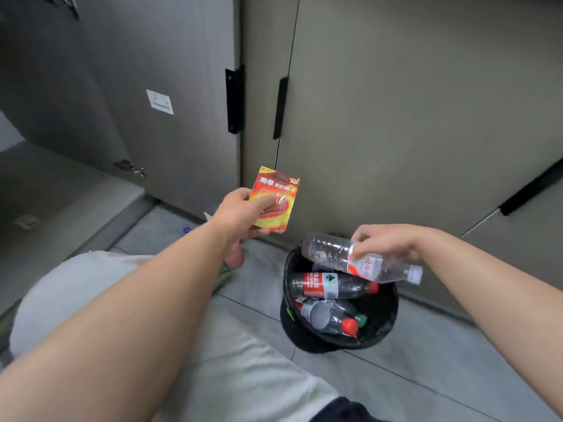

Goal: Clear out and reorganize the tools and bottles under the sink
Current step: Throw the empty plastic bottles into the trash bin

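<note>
Past the bare left forearm (137,315), the left hand (240,214) pinches a red-and-yellow blister card (275,199) at frame centre. The right hand (387,242), nearer the round black bin (304,339), grips a clear plastic bottle (359,258) crosswise just above its rim, white cap pointing lower right.

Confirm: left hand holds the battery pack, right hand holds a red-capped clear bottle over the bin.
Wrong on the cap: the head view shows it white. Otherwise right: left hand holds the battery pack, right hand holds the clear bottle over the bin.
</note>
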Demonstrator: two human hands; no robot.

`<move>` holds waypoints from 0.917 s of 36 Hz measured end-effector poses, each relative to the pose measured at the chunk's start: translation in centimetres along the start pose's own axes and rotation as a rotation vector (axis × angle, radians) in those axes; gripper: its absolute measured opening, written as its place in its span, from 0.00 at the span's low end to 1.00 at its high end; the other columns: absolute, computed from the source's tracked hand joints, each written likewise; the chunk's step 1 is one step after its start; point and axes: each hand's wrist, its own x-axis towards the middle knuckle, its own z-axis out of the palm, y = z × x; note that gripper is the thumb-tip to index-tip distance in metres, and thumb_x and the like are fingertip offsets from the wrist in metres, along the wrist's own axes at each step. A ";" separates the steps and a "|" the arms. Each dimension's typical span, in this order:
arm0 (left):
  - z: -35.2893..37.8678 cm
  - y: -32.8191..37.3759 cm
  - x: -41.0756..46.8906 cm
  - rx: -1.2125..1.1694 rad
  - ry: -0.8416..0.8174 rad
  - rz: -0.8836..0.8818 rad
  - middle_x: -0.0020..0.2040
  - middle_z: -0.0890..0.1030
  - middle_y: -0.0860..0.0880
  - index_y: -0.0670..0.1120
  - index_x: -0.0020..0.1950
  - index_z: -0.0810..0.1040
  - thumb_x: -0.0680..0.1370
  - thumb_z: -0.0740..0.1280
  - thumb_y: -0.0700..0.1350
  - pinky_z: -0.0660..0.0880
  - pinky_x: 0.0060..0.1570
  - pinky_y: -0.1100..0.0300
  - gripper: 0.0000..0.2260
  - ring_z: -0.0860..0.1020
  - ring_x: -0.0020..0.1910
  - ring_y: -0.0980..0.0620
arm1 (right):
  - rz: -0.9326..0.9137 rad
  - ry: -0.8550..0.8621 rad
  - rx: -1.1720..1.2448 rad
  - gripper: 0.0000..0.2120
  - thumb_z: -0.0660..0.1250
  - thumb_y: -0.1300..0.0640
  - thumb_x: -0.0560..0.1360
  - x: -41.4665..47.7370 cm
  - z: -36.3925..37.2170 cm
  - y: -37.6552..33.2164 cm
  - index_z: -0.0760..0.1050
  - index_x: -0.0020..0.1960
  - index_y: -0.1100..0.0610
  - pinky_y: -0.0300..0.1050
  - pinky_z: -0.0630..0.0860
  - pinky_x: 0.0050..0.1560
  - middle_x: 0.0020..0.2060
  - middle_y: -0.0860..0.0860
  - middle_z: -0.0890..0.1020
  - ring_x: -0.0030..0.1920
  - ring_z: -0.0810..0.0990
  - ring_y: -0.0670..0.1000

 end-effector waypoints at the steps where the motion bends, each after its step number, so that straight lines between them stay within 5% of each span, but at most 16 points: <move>1: 0.2 0.0 0.0 0.025 -0.005 0.014 0.51 0.86 0.47 0.45 0.58 0.78 0.76 0.73 0.53 0.82 0.38 0.58 0.16 0.87 0.43 0.51 | 0.017 0.038 -0.021 0.20 0.74 0.52 0.67 0.1 0.3 1.0 0.75 0.56 0.56 0.45 0.79 0.35 0.46 0.55 0.80 0.38 0.81 0.52; 8: 0.9 -1.1 -0.2 0.132 -0.012 -0.008 0.52 0.85 0.45 0.44 0.59 0.76 0.76 0.74 0.54 0.83 0.39 0.55 0.18 0.87 0.46 0.48 | -0.108 0.406 -0.502 0.30 0.70 0.46 0.70 3.9 4.1 3.4 0.68 0.71 0.42 0.51 0.74 0.61 0.62 0.52 0.74 0.64 0.75 0.57; 16: 0.6 -1.1 -0.7 0.139 -0.051 -0.020 0.54 0.85 0.45 0.45 0.59 0.76 0.76 0.75 0.53 0.84 0.46 0.50 0.18 0.86 0.49 0.47 | -0.147 0.506 -0.740 0.34 0.63 0.55 0.74 8.2 8.2 4.4 0.58 0.77 0.37 0.55 0.65 0.68 0.66 0.51 0.70 0.68 0.66 0.57; 20: 1.0 -1.1 -1.3 0.163 -0.123 -0.016 0.54 0.85 0.45 0.47 0.60 0.78 0.76 0.75 0.50 0.84 0.51 0.48 0.15 0.85 0.51 0.47 | -0.183 0.540 -0.620 0.35 0.66 0.51 0.73 8.7 8.1 5.1 0.59 0.77 0.42 0.55 0.61 0.74 0.70 0.52 0.67 0.72 0.63 0.56; 22: 1.2 -1.1 -1.6 0.177 -0.168 -0.024 0.54 0.85 0.44 0.47 0.61 0.78 0.77 0.74 0.48 0.84 0.51 0.50 0.15 0.86 0.51 0.47 | -0.277 0.590 -0.374 0.30 0.67 0.52 0.74 8.1 7.4 4.4 0.66 0.75 0.46 0.53 0.65 0.72 0.68 0.51 0.70 0.70 0.67 0.55; 25: 1.4 -1.2 -1.8 0.203 -0.227 -0.026 0.50 0.86 0.45 0.47 0.62 0.79 0.77 0.74 0.46 0.82 0.36 0.59 0.15 0.86 0.42 0.51 | -0.423 0.596 0.244 0.19 0.65 0.60 0.75 5.7 5.8 2.0 0.75 0.65 0.48 0.50 0.73 0.66 0.60 0.50 0.78 0.61 0.77 0.50; 27: 1.7 -1.3 -1.8 0.301 -0.252 -0.008 0.47 0.86 0.48 0.48 0.60 0.79 0.75 0.76 0.48 0.76 0.27 0.65 0.14 0.85 0.35 0.57 | -0.493 0.394 0.504 0.16 0.65 0.57 0.76 3.9 4.9 0.6 0.75 0.62 0.43 0.48 0.78 0.59 0.56 0.48 0.82 0.57 0.81 0.47; 30: 2.2 -1.8 -1.8 0.529 -0.279 0.040 0.47 0.85 0.50 0.50 0.54 0.79 0.72 0.78 0.52 0.80 0.31 0.64 0.15 0.85 0.38 0.57 | -0.581 0.139 0.418 0.23 0.70 0.46 0.74 1.9 5.0 -0.5 0.70 0.67 0.37 0.45 0.81 0.55 0.56 0.46 0.82 0.56 0.83 0.45; 33: 2.5 -2.6 -1.7 0.577 -0.333 0.047 0.48 0.86 0.49 0.47 0.52 0.79 0.71 0.80 0.51 0.85 0.46 0.53 0.16 0.86 0.44 0.53 | -0.675 0.215 0.206 0.17 0.72 0.51 0.76 1.6 6.4 -0.8 0.73 0.63 0.42 0.44 0.82 0.51 0.54 0.47 0.82 0.54 0.83 0.45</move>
